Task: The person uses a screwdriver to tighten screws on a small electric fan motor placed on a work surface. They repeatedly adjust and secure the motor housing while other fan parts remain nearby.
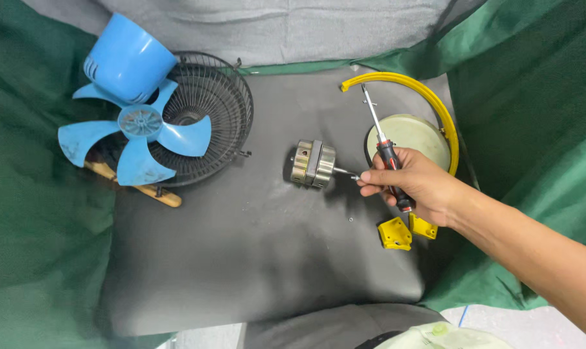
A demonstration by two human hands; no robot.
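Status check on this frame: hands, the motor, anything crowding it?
Right hand gripping screwdriver, fingertips at the shaft of the motor. Left hand out of view. Motor lying on black mat, apart from blue fan blade and yellow brackets.

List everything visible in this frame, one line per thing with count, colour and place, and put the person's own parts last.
fan blade: 1, blue, left, lying on the grille
motor cover: 1, blue, top left
fan grille: 1, black wire, left of centre
wooden stick: 1, tan, under the grille's lower edge
motor: 1, silver metal, centre, shaft pointing right
curved ring piece: 1, yellow, upper right
round disc: 1, pale green, inside the yellow curve
brackets: 2, yellow, lower right
small screw: 1, metal, below the motor
mat: 1, black, centre
cloth: green, around the mat
screwdriver: 1, red and black, in the right hand
right hand: grip shut on the screwdriver, fingertips at the motor shaft
left hand: not in view
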